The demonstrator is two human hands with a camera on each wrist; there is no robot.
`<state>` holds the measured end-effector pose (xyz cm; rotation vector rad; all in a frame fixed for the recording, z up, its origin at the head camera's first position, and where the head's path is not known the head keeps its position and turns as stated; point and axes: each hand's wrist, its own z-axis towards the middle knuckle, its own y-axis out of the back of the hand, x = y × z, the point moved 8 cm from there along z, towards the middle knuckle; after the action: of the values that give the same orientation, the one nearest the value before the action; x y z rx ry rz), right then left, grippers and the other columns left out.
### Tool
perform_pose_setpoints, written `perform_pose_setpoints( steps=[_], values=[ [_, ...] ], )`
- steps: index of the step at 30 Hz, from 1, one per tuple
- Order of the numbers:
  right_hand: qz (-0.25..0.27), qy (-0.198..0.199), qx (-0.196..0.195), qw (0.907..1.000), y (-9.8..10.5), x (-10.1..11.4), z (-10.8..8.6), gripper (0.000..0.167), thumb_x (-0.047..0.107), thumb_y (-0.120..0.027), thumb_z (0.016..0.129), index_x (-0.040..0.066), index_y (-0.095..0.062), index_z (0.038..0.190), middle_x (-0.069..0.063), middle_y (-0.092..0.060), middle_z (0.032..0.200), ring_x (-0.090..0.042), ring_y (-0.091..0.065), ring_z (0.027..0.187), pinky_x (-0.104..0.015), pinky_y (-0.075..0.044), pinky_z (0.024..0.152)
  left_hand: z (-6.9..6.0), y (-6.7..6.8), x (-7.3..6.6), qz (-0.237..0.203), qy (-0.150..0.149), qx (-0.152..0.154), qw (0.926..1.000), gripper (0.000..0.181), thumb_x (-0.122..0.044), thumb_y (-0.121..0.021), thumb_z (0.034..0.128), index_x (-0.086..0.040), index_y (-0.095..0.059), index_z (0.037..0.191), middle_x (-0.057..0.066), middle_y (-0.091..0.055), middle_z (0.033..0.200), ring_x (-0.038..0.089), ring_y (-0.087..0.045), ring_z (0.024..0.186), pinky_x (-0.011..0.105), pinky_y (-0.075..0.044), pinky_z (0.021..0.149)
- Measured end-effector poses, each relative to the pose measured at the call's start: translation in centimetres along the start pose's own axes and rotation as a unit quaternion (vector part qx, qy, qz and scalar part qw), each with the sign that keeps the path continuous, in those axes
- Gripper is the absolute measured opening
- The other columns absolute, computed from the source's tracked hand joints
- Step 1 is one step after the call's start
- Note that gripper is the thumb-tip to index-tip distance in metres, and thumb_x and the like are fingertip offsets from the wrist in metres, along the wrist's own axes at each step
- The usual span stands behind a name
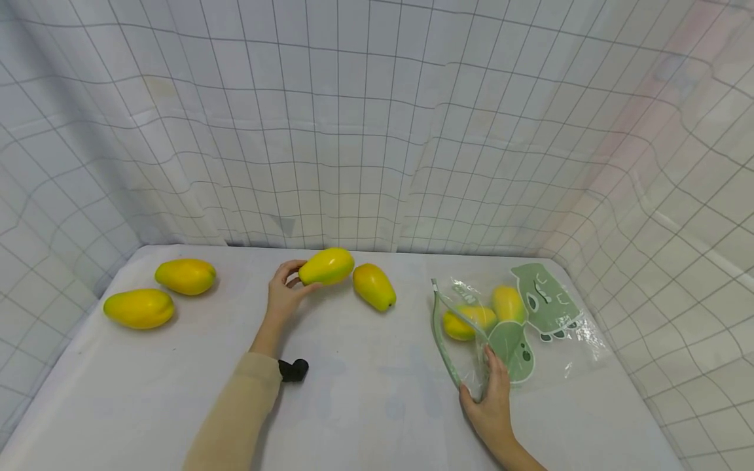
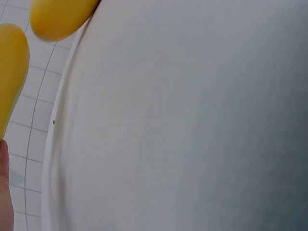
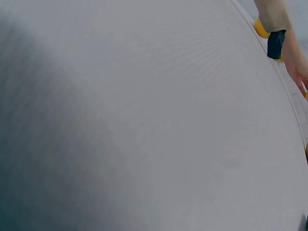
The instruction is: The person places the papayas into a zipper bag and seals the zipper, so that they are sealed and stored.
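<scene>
Left of the clear, green-printed plastic bag (image 1: 511, 352), a yellow oval fruit (image 1: 327, 267) is held by the left hand (image 1: 285, 294). The bag is touched by the spread right hand (image 1: 492, 407). If held loosely, the fruit might be dropped.

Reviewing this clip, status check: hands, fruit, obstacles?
Left hand grips one fruit. Right hand touches clear bag, two fruits inside. Another fruit between them, possibly obstructing.

Two papayas (image 1: 508, 303) are enclosed in the zip bag (image 1: 550, 301) on the table (image 1: 359, 405). Left of the bag, a lone papaya (image 1: 374, 286) is placed; farther left, another papaya (image 1: 326, 267) is held by the left hand (image 1: 284, 296); farthest left, a papaya pair (image 1: 139, 309) is set.
</scene>
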<state>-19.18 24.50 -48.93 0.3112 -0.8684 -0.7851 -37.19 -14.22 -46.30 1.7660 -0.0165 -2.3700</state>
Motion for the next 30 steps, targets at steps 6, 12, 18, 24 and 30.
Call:
perform_pose_setpoints(
  steps=[6, 12, 18, 24, 30],
  values=[
    [-0.002, -0.013, 0.009, 0.9999, -0.1, -0.1, 0.0, 0.091, -0.009, -0.073, 0.056, -0.006, -0.031, 0.136, -0.025, -0.04, 0.126, -0.031, -0.037, 0.112, -0.008, -0.016, 0.102, -1.8, -2.1, -4.1, -0.001, -0.041, 0.045, 0.9982, 0.049, 0.007, -0.074, 0.0702, 0.009, -0.052, 0.114, 0.021, -0.048, 0.118, 0.013, -0.044, 0.103, 0.015, -0.042, 0.088],
    [-0.001, -0.005, 0.004, 1.0, 0.0, -0.1, -0.1, 0.091, -0.009, -0.073, 0.056, -0.006, -0.031, 0.136, -0.025, -0.04, 0.126, -0.03, -0.037, 0.112, -0.008, -0.016, 0.103, -3.2, -4.0, -5.9, 0.003, -0.079, 0.077, 0.9939, 0.05, 0.008, -0.074, 0.0685, 0.01, -0.053, 0.114, 0.022, -0.049, 0.118, 0.015, -0.045, 0.104, 0.018, -0.042, 0.09],
    [0.003, 0.007, -0.002, 1.0, 0.1, 0.1, 0.0, 0.092, -0.012, -0.074, 0.054, -0.007, -0.032, 0.135, -0.025, -0.041, 0.126, -0.032, -0.038, 0.111, -0.008, -0.017, 0.102, -4.3, -5.8, -7.1, -0.003, -0.098, 0.105, 0.9897, 0.05, 0.009, -0.075, 0.0664, 0.011, -0.053, 0.112, 0.024, -0.05, 0.116, 0.027, -0.047, 0.106, 0.033, -0.045, 0.092],
    [0.006, 0.009, -0.003, 0.9999, 0.1, 0.2, 0.0, 0.093, -0.013, -0.074, 0.053, -0.007, -0.031, 0.136, -0.025, -0.04, 0.127, -0.032, -0.037, 0.112, -0.009, -0.017, 0.103, -5.4, -8.0, -7.7, -0.008, -0.118, 0.137, 0.9835, 0.05, 0.008, -0.076, 0.0661, 0.011, -0.054, 0.111, 0.026, -0.05, 0.115, 0.033, -0.048, 0.107, 0.047, -0.046, 0.089],
    [0.004, -0.006, 0.007, 0.9999, 0.0, 0.0, 0.0, 0.09, -0.009, -0.073, 0.057, -0.007, -0.031, 0.136, -0.025, -0.039, 0.127, -0.031, -0.036, 0.114, -0.009, -0.016, 0.103, -6.9, -10.5, -8.2, 0.007, -0.148, 0.167, 0.9748, 0.05, 0.007, -0.077, 0.0647, 0.011, -0.054, 0.109, 0.023, -0.054, 0.109, 0.034, -0.051, 0.1, 0.045, -0.049, 0.084]
  ],
)
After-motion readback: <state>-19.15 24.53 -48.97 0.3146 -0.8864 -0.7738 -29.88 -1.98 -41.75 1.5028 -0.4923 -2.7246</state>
